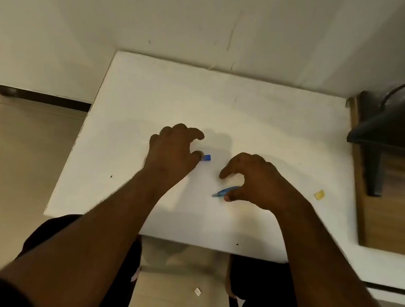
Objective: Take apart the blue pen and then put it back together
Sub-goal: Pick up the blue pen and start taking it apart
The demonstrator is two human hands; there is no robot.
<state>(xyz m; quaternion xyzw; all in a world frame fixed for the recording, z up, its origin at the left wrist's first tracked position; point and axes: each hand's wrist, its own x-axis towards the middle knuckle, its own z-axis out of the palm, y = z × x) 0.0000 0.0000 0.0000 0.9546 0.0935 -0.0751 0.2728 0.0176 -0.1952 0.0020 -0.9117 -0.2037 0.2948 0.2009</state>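
A short blue pen piece (pixel 207 157) lies on the white table (pixel 263 114), touching the thumb tip of my left hand (pixel 174 150). That hand hovers over it with fingers curled and apart. A longer blue pen part (pixel 225 192) with a pointed tip sticks out to the left from under my right hand (pixel 256 181). My right thumb presses on it; whether the fingers grip it or only rest on it is hidden. The rest of that part is covered by the hand.
A small yellow scrap (pixel 319 194) lies on the table at the right. A dark chair (pixel 394 128) stands on a wooden surface beyond the table's right edge. The wall (pixel 210 16) is just behind the table. A white scrap (pixel 197 291) lies on the floor.
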